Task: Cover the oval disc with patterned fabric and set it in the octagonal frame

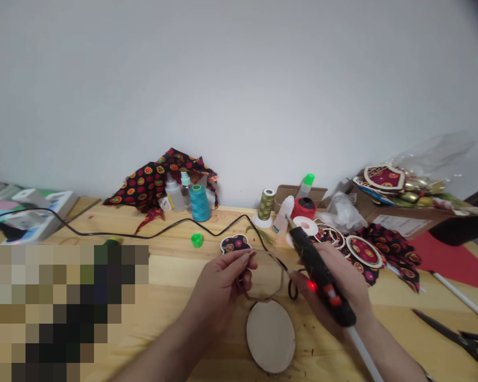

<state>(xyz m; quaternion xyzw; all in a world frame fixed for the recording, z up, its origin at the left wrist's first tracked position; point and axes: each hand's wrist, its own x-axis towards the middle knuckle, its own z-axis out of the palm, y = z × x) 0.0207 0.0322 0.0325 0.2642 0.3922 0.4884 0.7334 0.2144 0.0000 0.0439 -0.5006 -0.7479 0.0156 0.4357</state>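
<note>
We log a wooden surface (175, 276). Our left hand (227, 276) is pinched nearly closed; our right hand (348, 281) is wrapped around a glue gun (316, 270), angled away from us. An oval disc (271, 337) lies flat. A thin loop (282, 276) is held in the left pinch, by the disc's far edge; contact, we cannot tell. Beyond: a patterned cloud-shaped piece (236, 243), then a small green cap (196, 240).

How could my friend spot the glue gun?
Start at the wooden table, then find the right hand above it. That hand holds the glue gun. Unlike the thin frame in the left hand, it's chunky and black, with a white stick poking out behind.
</note>
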